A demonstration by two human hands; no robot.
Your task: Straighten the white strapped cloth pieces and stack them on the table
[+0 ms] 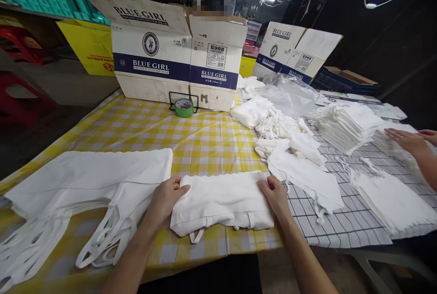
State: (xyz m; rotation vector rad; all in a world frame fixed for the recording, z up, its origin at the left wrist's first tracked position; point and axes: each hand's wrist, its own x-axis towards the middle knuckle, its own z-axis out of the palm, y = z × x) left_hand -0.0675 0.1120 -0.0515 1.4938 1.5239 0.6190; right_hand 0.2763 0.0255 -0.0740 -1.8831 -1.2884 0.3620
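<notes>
A white cloth tote bag (223, 198) lies lengthwise at the table's near edge, its short handles and hemmed opening toward me. My left hand (169, 194) pinches its far left corner between thumb and fingers. At the far right corner, my right hand (275, 194) grips the cloth the same way. The bag looks slightly rumpled and rests low over the checked tablecloth. To the left, close by my left forearm, a layered stack of white tote bags (109, 166) is spread out with several loop handles hanging toward me.
Loose white bags (303, 171) pile up right of centre, near stacked ones (348, 123). A co-worker's hand (406, 141) touches a stack at far right. Green tape (184, 108) and a wire stand lie before a beer carton (153, 64). Clear plastic (290, 91) sits behind.
</notes>
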